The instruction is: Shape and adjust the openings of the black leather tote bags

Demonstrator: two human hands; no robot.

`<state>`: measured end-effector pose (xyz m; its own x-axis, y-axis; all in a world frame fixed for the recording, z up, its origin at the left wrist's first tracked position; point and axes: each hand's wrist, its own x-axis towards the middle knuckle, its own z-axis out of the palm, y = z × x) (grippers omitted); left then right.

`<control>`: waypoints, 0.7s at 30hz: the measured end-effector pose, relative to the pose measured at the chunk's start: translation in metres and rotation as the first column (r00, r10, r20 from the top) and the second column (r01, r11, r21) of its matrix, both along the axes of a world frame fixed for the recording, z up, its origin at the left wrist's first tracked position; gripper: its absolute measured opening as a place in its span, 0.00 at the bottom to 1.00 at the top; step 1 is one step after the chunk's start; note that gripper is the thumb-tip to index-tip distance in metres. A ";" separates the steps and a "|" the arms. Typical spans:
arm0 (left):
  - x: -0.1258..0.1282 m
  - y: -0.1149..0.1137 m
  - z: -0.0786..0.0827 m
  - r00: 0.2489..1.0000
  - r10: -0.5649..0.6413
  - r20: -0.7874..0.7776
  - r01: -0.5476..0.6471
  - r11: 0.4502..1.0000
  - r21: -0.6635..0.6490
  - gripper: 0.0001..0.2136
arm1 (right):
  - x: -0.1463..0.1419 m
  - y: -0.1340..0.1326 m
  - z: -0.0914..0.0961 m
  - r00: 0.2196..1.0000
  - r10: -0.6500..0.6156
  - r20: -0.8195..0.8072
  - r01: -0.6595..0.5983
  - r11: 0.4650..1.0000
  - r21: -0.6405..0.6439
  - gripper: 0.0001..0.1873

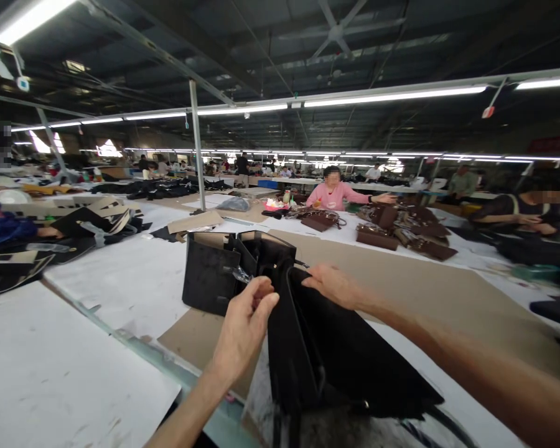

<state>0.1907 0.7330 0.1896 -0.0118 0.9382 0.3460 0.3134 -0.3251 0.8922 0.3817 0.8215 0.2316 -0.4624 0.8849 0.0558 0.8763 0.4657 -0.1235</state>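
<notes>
Head view, centre frame: left hand pinches the black leather bag by its edge; right hand grips its top rim, above brown cardboard sheet.

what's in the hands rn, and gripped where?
Both hold the black bag by its top opening edge: left hand pinches the near rim, right hand grips the far rim. A second black bag stands behind, untouched.
</notes>
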 end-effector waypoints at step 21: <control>0.007 0.030 -0.025 0.872 -0.460 0.167 0.488 0.796 -0.359 0.15 | 0.113 -0.031 -0.008 0.970 -0.233 -0.063 0.216 0.955 -0.205 0.13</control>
